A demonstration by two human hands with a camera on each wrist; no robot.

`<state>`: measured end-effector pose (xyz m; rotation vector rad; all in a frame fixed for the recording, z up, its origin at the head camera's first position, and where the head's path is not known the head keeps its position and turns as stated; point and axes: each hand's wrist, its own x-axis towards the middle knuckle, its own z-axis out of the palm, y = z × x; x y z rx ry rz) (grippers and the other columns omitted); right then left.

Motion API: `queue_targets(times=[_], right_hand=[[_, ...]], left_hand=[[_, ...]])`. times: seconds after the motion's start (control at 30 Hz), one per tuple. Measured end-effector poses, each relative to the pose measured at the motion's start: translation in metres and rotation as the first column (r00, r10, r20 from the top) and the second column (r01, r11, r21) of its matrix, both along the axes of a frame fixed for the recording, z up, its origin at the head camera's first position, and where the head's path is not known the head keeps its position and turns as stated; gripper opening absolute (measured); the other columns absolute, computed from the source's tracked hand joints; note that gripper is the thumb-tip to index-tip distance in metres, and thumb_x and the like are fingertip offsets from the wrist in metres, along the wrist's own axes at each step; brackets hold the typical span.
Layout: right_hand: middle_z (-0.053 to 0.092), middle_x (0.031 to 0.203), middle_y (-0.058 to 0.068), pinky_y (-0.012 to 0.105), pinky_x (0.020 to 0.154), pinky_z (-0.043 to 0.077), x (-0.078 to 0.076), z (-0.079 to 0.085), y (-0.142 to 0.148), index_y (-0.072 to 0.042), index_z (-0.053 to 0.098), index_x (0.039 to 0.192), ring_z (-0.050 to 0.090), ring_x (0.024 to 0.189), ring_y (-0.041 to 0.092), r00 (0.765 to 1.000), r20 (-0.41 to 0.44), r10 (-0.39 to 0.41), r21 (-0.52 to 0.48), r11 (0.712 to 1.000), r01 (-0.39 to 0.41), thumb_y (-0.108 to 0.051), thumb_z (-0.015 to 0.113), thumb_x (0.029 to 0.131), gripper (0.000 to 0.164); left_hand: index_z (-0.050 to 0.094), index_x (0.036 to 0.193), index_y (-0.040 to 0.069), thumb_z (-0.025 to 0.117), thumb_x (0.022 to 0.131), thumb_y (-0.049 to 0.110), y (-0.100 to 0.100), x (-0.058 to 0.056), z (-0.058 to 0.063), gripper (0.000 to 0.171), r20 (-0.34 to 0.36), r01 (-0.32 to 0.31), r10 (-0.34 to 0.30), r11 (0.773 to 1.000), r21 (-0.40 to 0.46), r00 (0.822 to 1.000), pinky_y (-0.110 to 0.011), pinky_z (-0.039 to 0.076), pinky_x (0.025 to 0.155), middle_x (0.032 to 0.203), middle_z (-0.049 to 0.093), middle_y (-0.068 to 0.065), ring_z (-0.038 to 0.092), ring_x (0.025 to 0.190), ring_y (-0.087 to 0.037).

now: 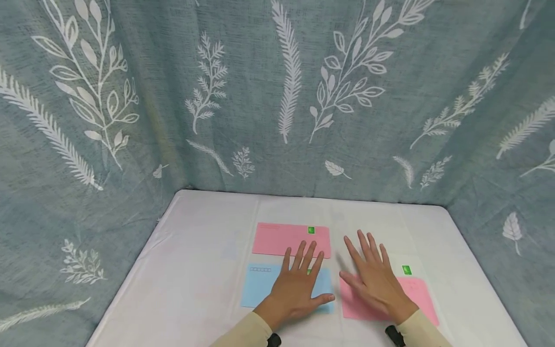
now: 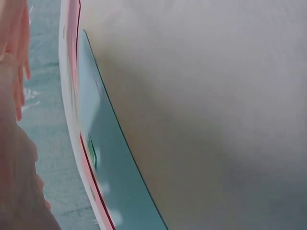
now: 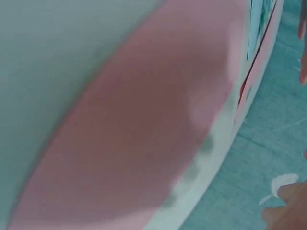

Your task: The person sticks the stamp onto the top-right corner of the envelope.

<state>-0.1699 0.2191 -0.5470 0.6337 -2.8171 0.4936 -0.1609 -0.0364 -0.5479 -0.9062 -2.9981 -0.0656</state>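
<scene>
My left hand (image 1: 297, 289) is spread flat over a light blue envelope (image 1: 256, 289), fingers straight and thumb out to the right. A green stamp (image 1: 309, 272) on that envelope shows between its fingers. My right hand (image 1: 375, 279), fingers also spread, hovers over the near pink envelope (image 1: 418, 294) and casts a shadow on it in the right wrist view. Just past that envelope's far edge lies a small green stamp (image 1: 406, 270). Behind the blue one, a second pink envelope (image 1: 277, 238) bears a green stamp (image 1: 311, 230) at its upper right. Neither hand holds anything.
The white-covered table (image 1: 191, 260) extends to both sides of the envelopes. A blue-green curtain (image 1: 251, 96) with white leaf prints closes off the back and sides. Dark wrist straps (image 1: 394, 335) sit at the sleeve cuffs.
</scene>
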Motion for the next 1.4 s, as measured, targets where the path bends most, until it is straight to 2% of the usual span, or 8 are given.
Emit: queue_targets(times=[0.3, 0.6, 0.8, 0.93, 1.03, 1.23, 1.3, 1.4], right_hand=[[0.017, 0.179, 0.019, 0.072, 0.121, 0.016, 0.018, 0.009, 0.013, -0.018, 0.032, 0.173, 0.016, 0.162, 0.048, 0.993, -0.117, 0.001, 0.111, 0.994, 0.012, -0.063, 0.065, 0.1, 0.091], [0.02, 0.177, 0.022, 0.071, 0.122, 0.017, 0.04, 0.003, 0.033, -0.014, 0.033, 0.172, 0.014, 0.163, 0.046, 0.995, -0.073, -0.067, 0.056, 0.996, 0.071, -0.056, 0.067, 0.101, 0.089], [0.028, 0.174, 0.024, 0.067, 0.123, 0.019, 0.045, 0.006, 0.058, -0.011, 0.034, 0.171, 0.021, 0.161, 0.046, 0.992, -0.089, -0.086, 0.06, 0.994, 0.092, -0.052, 0.067, 0.103, 0.086], [0.031, 0.172, 0.025, 0.059, 0.129, 0.008, 0.049, 0.01, 0.079, -0.009, 0.033, 0.171, 0.02, 0.161, 0.046, 0.991, -0.05, -0.122, 0.052, 0.991, 0.125, -0.049, 0.067, 0.104, 0.084], [0.033, 0.17, 0.028, 0.059, 0.13, 0.005, 0.05, 0.015, 0.092, -0.007, 0.032, 0.171, 0.019, 0.161, 0.048, 0.989, -0.019, -0.145, 0.039, 0.989, 0.146, -0.046, 0.066, 0.105, 0.084], [0.034, 0.167, 0.033, 0.073, 0.122, 0.019, 0.046, 0.017, 0.114, -0.003, 0.028, 0.171, 0.025, 0.155, 0.058, 0.983, 0.033, -0.178, 0.024, 0.984, 0.178, -0.044, 0.064, 0.108, 0.084], [0.032, 0.168, 0.034, 0.075, 0.119, 0.021, 0.044, 0.014, 0.121, -0.001, 0.025, 0.171, 0.025, 0.154, 0.059, 0.978, 0.078, -0.193, -0.013, 0.981, 0.194, -0.042, 0.063, 0.109, 0.084], [0.028, 0.169, 0.035, 0.075, 0.121, 0.017, 0.043, 0.011, 0.133, 0.001, 0.021, 0.171, 0.02, 0.156, 0.059, 0.964, 0.168, -0.207, -0.086, 0.971, 0.224, -0.041, 0.059, 0.111, 0.083]], left_hand=[[0.019, 0.176, 0.017, 0.025, 0.099, 0.09, 0.003, -0.002, 0.004, 0.106, -0.101, -0.003, -0.001, 0.999, -0.039, 0.995, -0.064, 0.015, 0.127, 0.182, 0.008, -0.013, 0.004, 0.166, -0.036], [0.018, 0.176, 0.02, 0.031, 0.1, 0.088, 0.01, -0.001, 0.012, 0.102, -0.063, 0.043, -0.046, 0.998, -0.049, 0.997, -0.064, 0.012, 0.128, 0.182, 0.002, -0.007, 0.002, 0.166, -0.035], [0.021, 0.176, 0.021, 0.027, 0.099, 0.089, 0.029, 0.005, 0.01, 0.103, -0.111, 0.083, -0.092, 0.993, -0.079, 0.99, -0.062, 0.017, 0.128, 0.182, 0.008, -0.006, 0.006, 0.166, -0.033], [0.022, 0.176, 0.022, 0.024, 0.1, 0.089, 0.046, 0.013, 0.004, 0.101, -0.089, 0.118, -0.125, 0.99, -0.082, 0.988, -0.06, 0.016, 0.128, 0.182, 0.008, -0.005, 0.004, 0.167, -0.032], [0.022, 0.176, 0.023, 0.024, 0.1, 0.088, 0.06, 0.019, 0.001, 0.1, -0.07, 0.147, -0.153, 0.985, -0.093, 0.986, -0.059, 0.015, 0.129, 0.182, 0.009, -0.004, 0.006, 0.167, -0.031], [0.023, 0.176, 0.025, 0.021, 0.1, 0.089, 0.085, 0.03, 0.001, 0.099, -0.05, 0.186, -0.194, 0.974, -0.128, 0.98, -0.054, 0.017, 0.129, 0.182, 0.011, -0.001, 0.009, 0.166, -0.027], [0.022, 0.176, 0.026, 0.017, 0.099, 0.09, 0.093, 0.034, -0.002, 0.1, -0.038, 0.199, -0.206, 0.969, -0.145, 0.978, -0.052, 0.019, 0.129, 0.182, 0.01, 0.001, 0.009, 0.166, -0.026], [0.02, 0.176, 0.028, 0.014, 0.098, 0.09, 0.107, 0.041, -0.006, 0.1, -0.025, 0.226, -0.233, 0.959, -0.173, 0.972, -0.05, 0.019, 0.13, 0.182, 0.009, 0.003, 0.008, 0.166, -0.024]])
